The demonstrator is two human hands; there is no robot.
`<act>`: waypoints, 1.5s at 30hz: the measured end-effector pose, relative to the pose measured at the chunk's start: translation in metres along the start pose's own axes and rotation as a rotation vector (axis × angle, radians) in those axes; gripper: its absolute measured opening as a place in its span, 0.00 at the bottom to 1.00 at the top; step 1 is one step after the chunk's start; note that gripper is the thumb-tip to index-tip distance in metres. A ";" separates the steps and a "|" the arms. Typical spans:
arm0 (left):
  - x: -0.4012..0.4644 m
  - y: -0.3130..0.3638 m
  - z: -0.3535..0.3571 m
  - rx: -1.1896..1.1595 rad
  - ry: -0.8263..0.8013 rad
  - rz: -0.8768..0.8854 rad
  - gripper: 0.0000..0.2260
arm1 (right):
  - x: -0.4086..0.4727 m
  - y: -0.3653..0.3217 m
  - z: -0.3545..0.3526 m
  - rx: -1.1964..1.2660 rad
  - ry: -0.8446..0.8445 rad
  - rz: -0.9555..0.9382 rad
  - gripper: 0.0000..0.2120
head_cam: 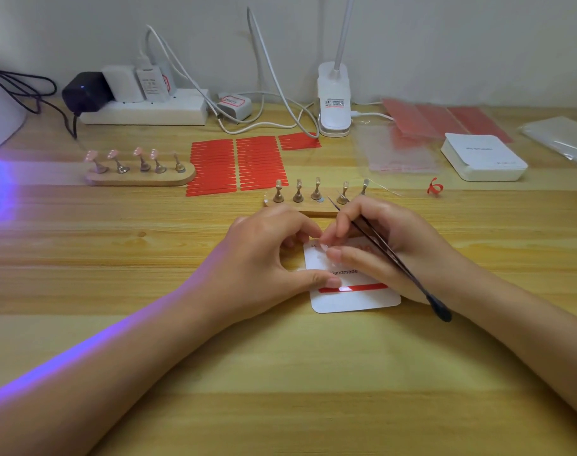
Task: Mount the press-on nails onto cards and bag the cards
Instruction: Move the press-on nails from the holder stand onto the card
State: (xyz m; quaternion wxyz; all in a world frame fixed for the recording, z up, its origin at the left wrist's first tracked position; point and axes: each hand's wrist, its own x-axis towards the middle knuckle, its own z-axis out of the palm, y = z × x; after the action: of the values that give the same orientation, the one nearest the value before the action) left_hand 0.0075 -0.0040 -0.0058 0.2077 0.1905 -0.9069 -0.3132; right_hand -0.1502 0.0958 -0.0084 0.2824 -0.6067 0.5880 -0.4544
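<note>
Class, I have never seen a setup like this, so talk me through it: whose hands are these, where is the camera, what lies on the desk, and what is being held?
There is one picture, taken by a camera worn on the person's head, looking down at a wooden desk. No machine: a person works bare-handed. The left hand steadies a white card printed "Handmade", its thumb by a red strip. The right hand holds dark tweezers while its fingertips press near the card's top. Behind stand two wooden nail stands: the near one looks empty, the far one carries pink nails. Further back lie red adhesive strips, clear bags and a stack of cards.
</note>
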 end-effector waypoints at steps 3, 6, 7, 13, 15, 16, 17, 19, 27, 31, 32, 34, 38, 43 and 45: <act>0.000 0.000 0.000 -0.004 -0.002 0.002 0.24 | 0.000 0.000 0.000 -0.001 -0.004 -0.002 0.11; 0.000 0.000 0.000 -0.018 -0.008 -0.003 0.23 | -0.001 -0.001 0.000 -0.063 -0.001 -0.016 0.12; -0.001 0.000 0.000 -0.019 -0.006 -0.006 0.23 | -0.001 -0.002 0.001 -0.100 -0.001 -0.018 0.12; -0.003 -0.003 0.001 0.040 0.037 0.030 0.17 | -0.003 -0.007 0.004 -0.177 0.010 -0.058 0.15; -0.003 -0.003 0.002 0.077 0.044 0.042 0.17 | -0.002 -0.007 0.004 -0.221 0.025 -0.080 0.15; -0.003 -0.003 0.002 0.082 0.048 0.042 0.17 | -0.002 -0.007 0.004 -0.239 0.027 -0.090 0.15; -0.003 -0.004 0.002 0.082 0.052 0.040 0.17 | -0.002 -0.007 0.004 -0.253 0.028 -0.098 0.14; -0.003 -0.004 0.003 0.080 0.059 0.040 0.16 | -0.002 -0.006 0.004 -0.271 0.031 -0.104 0.11; -0.003 -0.002 0.003 0.083 0.061 0.047 0.19 | -0.001 -0.006 0.002 -0.312 0.016 -0.082 0.09; -0.005 -0.002 0.003 0.138 0.051 0.102 0.23 | 0.000 -0.008 0.002 -0.293 0.004 -0.045 0.09; -0.005 -0.001 0.003 0.171 0.048 0.124 0.23 | 0.000 -0.008 0.002 -0.287 0.002 -0.040 0.10; -0.006 0.000 0.002 0.255 0.054 0.156 0.21 | -0.001 -0.009 0.003 -0.258 0.005 -0.032 0.13; -0.010 0.003 0.002 0.400 0.085 0.219 0.18 | -0.001 -0.008 0.003 -0.211 0.015 -0.026 0.15; -0.011 0.003 0.003 0.416 0.084 0.271 0.16 | -0.002 -0.005 0.002 -0.183 0.015 -0.013 0.13; -0.011 0.003 0.003 0.392 0.075 0.278 0.16 | -0.002 -0.004 0.001 -0.173 0.011 -0.003 0.12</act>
State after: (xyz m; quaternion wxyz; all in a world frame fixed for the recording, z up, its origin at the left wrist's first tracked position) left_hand 0.0150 0.0046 -0.0089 0.2414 0.1118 -0.9595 -0.0923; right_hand -0.1471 0.0984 -0.0055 0.2249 -0.6274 0.6256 -0.4054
